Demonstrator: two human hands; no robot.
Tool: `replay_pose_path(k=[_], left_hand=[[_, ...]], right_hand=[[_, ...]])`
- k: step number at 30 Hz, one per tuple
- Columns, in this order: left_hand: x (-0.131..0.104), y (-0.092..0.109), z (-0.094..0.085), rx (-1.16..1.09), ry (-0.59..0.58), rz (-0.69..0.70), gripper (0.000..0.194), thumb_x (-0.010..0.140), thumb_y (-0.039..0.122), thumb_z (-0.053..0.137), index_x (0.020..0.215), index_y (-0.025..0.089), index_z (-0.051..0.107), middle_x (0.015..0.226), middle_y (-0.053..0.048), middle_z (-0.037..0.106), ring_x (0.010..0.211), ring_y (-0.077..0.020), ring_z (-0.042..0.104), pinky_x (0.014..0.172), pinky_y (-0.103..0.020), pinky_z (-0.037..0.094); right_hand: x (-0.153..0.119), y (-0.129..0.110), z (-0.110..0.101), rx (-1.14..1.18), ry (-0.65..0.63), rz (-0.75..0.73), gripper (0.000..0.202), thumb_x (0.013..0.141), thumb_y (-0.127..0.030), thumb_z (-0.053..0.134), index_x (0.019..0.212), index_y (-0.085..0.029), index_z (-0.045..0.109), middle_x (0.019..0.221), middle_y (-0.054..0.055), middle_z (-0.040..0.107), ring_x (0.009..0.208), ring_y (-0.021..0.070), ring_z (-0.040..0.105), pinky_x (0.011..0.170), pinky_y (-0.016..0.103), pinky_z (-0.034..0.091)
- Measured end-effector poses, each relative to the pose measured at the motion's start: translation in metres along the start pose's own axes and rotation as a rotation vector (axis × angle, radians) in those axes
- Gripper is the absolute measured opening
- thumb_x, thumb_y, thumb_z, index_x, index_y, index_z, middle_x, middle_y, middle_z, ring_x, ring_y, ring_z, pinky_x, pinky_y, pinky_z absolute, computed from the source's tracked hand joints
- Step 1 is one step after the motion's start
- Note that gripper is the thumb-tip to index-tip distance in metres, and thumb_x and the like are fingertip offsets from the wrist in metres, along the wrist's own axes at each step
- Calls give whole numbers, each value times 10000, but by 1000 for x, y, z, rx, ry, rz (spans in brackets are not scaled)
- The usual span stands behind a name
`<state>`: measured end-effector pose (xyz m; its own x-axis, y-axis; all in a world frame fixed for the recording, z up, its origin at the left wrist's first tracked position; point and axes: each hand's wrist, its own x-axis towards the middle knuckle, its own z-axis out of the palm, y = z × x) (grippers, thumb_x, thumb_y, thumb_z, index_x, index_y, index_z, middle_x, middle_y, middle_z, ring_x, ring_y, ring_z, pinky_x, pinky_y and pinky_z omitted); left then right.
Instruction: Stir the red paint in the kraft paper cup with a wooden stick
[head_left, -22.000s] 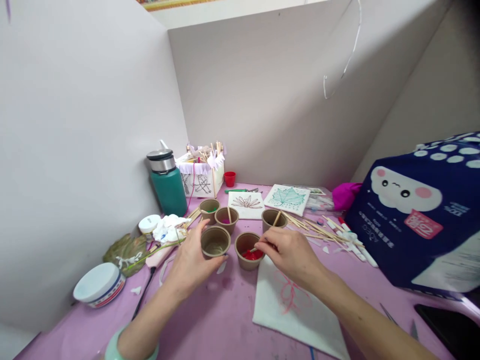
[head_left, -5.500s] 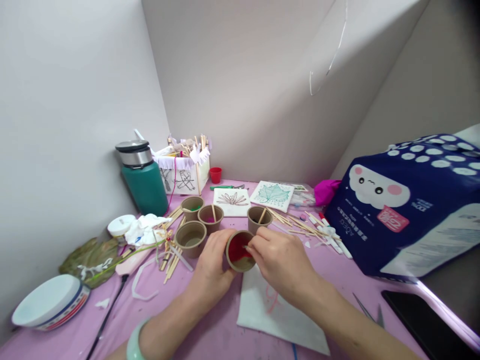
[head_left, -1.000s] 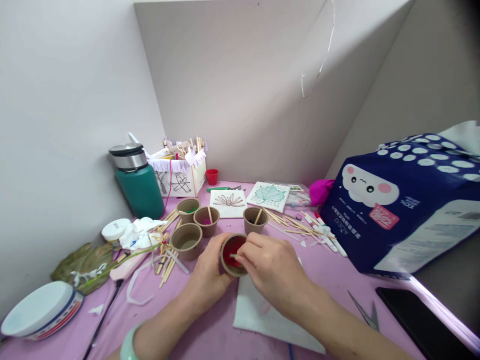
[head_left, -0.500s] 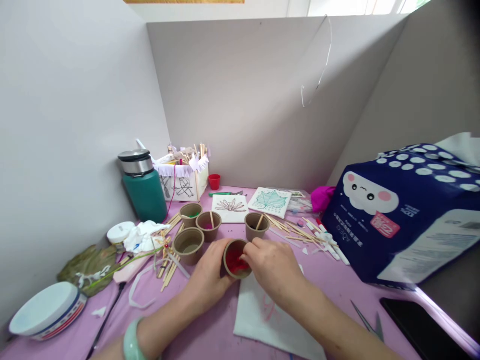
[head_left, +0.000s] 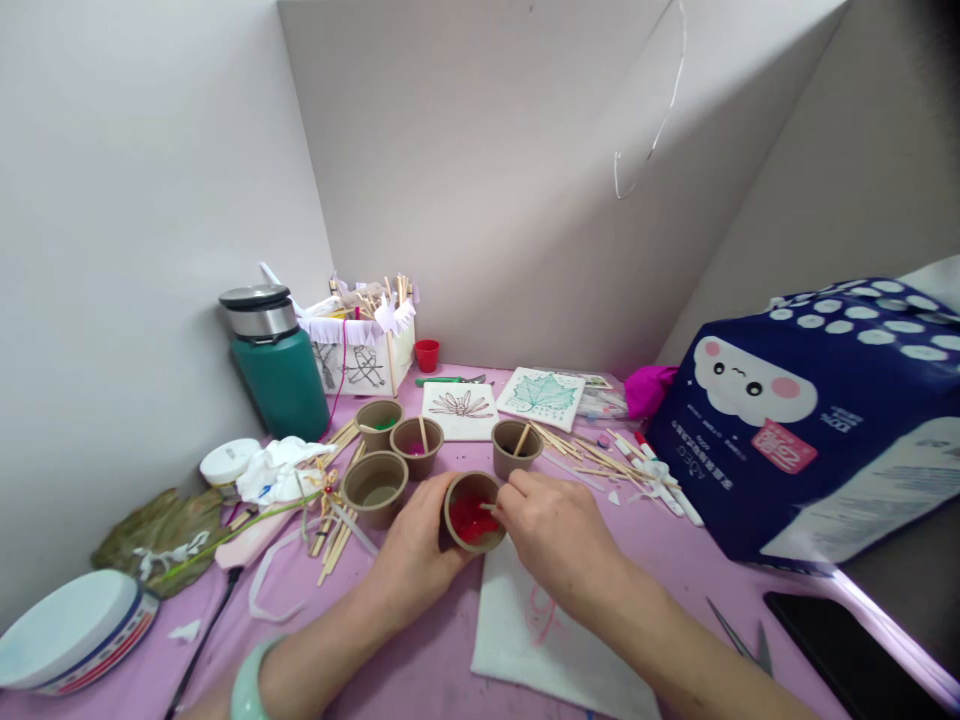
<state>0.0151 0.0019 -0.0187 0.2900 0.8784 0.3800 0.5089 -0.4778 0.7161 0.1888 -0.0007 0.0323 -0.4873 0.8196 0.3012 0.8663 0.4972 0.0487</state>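
My left hand [head_left: 421, 535] is wrapped round a brown cup [head_left: 454, 497] with red paint [head_left: 471, 520] inside, tilted so its mouth faces me. With closed fingertips, my right hand [head_left: 551, 520] pinches a thin stick [head_left: 489, 507] whose end dips into the paint. Below the cup lies a white cloth sheet [head_left: 517, 640] with a pink drawn mark, partly hidden by my right forearm. Other brown cups stand just beyond: one with clear-looking contents [head_left: 375, 490], one with green [head_left: 379, 416], one with magenta and a stick [head_left: 416, 448], and a dark one with a stick [head_left: 516, 450].
Leaf-printed white squares [head_left: 541, 398] lie behind the cups. Loose sticks [head_left: 581, 448] and markers [head_left: 667, 490] lie to the right, by a large blue tissue pack [head_left: 772, 420]. Scissors [head_left: 742, 640] and a black phone [head_left: 840, 650] are near right. A green bottle [head_left: 279, 375] and a bowl [head_left: 75, 630] stand left.
My view has shifted slightly downward. The cup's mouth shows a little more, and the stick between my right fingers is now visible in the red paint.
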Motion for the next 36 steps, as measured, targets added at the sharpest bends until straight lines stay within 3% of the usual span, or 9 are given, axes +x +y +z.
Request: replay_pose_path(k=[3, 8, 16, 21, 24, 29, 33, 36], left_hand=[[-2, 1, -1, 7, 3, 34, 476, 763, 237, 673, 1188, 255, 459, 1173, -43, 573, 1072, -215, 547, 909, -376, 469], [-5, 3, -3, 33, -6, 110, 474, 769, 116, 607, 1200, 240, 451, 1170, -53, 564, 1086, -203, 531, 929, -365, 457], [-4, 1, -2, 70, 38, 108, 495, 747, 103, 599, 1199, 234, 447, 1175, -57, 559, 1083, -212, 530, 926, -379, 457], [-4, -1, -1, 65, 61, 113, 466, 774, 146, 596, 1207, 224, 443, 1174, -74, 555, 1083, -224, 530, 923, -396, 460], [-4, -1, -1, 63, 50, 127, 471, 778, 143, 591, 1215, 225, 438, 1185, -79, 548, 1095, -229, 523, 930, -407, 457], [-3, -2, -2, 76, 54, 138, 495, 758, 110, 590, 1213, 228, 436, 1185, -71, 551, 1096, -223, 521, 937, -405, 453], [-2, -3, -2, 73, 77, 137, 480, 764, 116, 593, 1207, 228, 447, 1176, -65, 558, 1090, -215, 530, 936, -389, 455], [-1, -3, -1, 78, 81, 147, 461, 778, 133, 591, 1207, 226, 450, 1172, -67, 562, 1091, -215, 532, 936, -388, 455]], right_hand=[[-1, -2, -1, 71, 8, -37, 104, 818, -165, 614, 715, -170, 622, 692, 4, 618, 598, 130, 511, 521, 291, 206], [-4, -5, -3, 30, 7, -27, 103, 779, -84, 592, 721, -167, 610, 712, 14, 619, 604, 136, 498, 523, 300, 194], [-8, -14, 0, 54, -36, -25, 108, 768, -77, 560, 713, -162, 598, 718, 18, 621, 593, 134, 498, 518, 309, 187], [-7, -12, 0, 167, 29, -30, 111, 837, -138, 536, 764, -186, 604, 761, -10, 630, 625, 117, 520, 529, 295, 208], [-5, -8, 0, 86, 13, -22, 122, 804, -93, 554, 729, -181, 593, 709, -8, 616, 585, 120, 490, 515, 299, 185], [-5, -7, 2, -47, 124, -10, 169, 782, -34, 523, 683, -164, 568, 664, 20, 587, 570, 134, 458, 518, 308, 173], [-5, -11, 0, 91, 45, -119, 133, 802, -79, 540, 725, -181, 577, 718, -11, 610, 571, 115, 464, 505, 296, 175], [-4, -8, -1, 69, 31, -94, 131, 789, -72, 549, 708, -174, 570, 698, -9, 602, 570, 115, 457, 506, 294, 169]])
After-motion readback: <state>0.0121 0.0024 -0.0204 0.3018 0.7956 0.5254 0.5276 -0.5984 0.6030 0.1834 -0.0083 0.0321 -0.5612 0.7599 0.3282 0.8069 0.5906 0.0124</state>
